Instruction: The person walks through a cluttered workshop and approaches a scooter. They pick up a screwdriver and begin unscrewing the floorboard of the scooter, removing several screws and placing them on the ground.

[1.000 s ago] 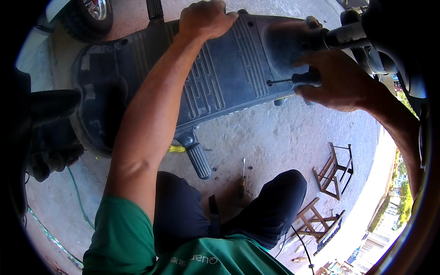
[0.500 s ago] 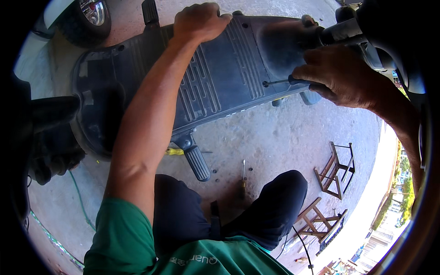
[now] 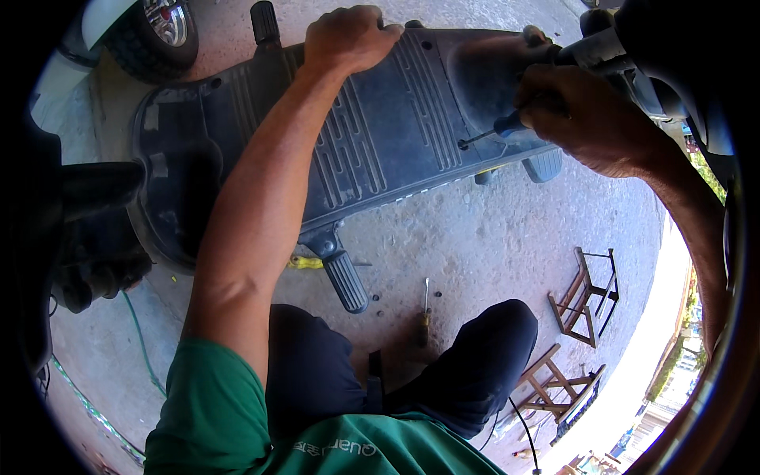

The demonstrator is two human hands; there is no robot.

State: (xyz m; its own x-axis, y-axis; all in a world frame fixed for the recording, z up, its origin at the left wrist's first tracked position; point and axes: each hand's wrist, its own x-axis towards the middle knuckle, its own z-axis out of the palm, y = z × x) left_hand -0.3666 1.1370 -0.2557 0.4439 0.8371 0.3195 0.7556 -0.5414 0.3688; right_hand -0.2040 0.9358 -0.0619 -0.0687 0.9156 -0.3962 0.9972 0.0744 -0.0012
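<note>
Up the view goes the right hand, and the slim dark-shafted screwdriver with a blue handle slants more steeply than half a second ago. The right hand is closed round that handle, some fingers lost in shadow. The shaft runs leftward from it and down the view, tip at a small dark spot near the close edge of the dark grey, ribbed plastic footboard; the right hand is clearly the nearer. The left hand curls over the far edge; whether its hidden fingers grip, I can't tell. Below, on the rough grey concrete floor, lies a steel-shafted screwdriver with a yellowish-brown handle.
</note>
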